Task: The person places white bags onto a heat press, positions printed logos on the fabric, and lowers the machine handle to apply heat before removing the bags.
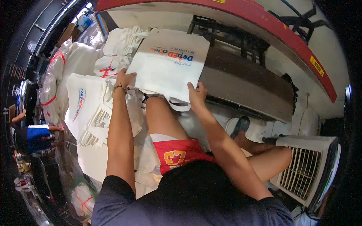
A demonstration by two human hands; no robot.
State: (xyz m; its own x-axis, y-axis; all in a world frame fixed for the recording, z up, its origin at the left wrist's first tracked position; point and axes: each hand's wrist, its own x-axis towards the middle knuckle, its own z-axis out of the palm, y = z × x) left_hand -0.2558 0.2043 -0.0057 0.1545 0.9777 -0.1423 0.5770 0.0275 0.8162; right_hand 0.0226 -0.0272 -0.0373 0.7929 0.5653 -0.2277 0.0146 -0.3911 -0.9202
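Note:
A flat white tote bag (162, 73) with coloured print lies in front of me, its printed end away from me and its white handle loop (179, 104) hanging at the near edge. My left hand (125, 79) is closed on the bag's near left corner. At the near right corner my right hand (197, 95) pinches the edge, thumb on top and the other fingers partly hidden underneath. The bag's far part rests over a brown board (241, 81). Left of my left arm is a fanned stack of similar white bags (85, 101).
Bundles tied with red string (107, 69) and plastic-wrapped bundles (49, 94) fill the left side. A red curved beam (226, 13) spans the top above the board. An air cooler with a grille (301, 169) stands at right. Another person (37, 137) is at far left.

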